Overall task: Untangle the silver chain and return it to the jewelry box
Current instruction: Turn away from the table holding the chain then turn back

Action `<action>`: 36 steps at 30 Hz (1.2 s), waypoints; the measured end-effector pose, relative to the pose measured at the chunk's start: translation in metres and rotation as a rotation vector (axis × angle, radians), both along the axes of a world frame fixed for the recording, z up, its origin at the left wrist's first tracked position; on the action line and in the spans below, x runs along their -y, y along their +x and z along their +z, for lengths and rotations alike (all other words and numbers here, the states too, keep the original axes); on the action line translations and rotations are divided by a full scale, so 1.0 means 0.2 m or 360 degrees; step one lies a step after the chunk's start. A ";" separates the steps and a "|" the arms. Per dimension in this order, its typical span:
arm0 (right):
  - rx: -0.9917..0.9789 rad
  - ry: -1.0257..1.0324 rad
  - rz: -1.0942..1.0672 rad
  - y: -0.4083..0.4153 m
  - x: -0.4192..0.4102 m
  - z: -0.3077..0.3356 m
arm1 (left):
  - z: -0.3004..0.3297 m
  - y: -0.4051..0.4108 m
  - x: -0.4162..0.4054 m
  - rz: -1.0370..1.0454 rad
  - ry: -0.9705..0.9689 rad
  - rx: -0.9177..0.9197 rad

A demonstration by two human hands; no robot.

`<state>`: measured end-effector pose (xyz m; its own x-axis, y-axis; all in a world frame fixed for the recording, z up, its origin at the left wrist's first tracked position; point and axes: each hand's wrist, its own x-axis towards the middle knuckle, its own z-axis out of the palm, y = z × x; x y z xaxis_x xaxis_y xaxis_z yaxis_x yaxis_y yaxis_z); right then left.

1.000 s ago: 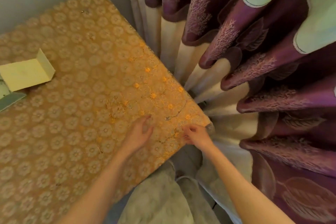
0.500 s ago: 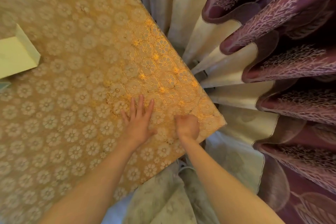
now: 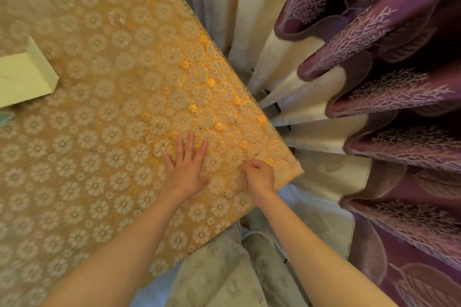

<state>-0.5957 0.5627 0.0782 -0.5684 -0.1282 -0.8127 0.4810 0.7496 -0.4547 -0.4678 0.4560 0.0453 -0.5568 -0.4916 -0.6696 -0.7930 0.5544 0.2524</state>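
A thin silver chain (image 3: 262,148) lies on the gold flower-patterned tablecloth (image 3: 99,157) near the table's right corner, running up and right from my right hand (image 3: 258,177). That hand is curled into a fist and pinches the chain's near end. My left hand (image 3: 188,167) rests flat on the cloth just left of it, fingers straight and spread. A pale yellow-green box part (image 3: 23,77), the jewelry box or its lid, sits at the left edge of the view.
Purple and cream curtains (image 3: 361,82) hang close along the table's right side. A light blue-green flat piece (image 3: 5,117) shows at the far left edge. My legs in pale patterned fabric (image 3: 224,269) are below the table's near edge.
My left hand went from curled to flat and spread on the cloth. My right hand has closed into a fist at the chain's end. The view has tilted toward the table corner.
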 end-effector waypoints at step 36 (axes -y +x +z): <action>0.0387 -0.1057 0.1943 1.12 -0.67 1.08 | 1.19 1.51 -1.01 0.2023 0.0116 -0.1732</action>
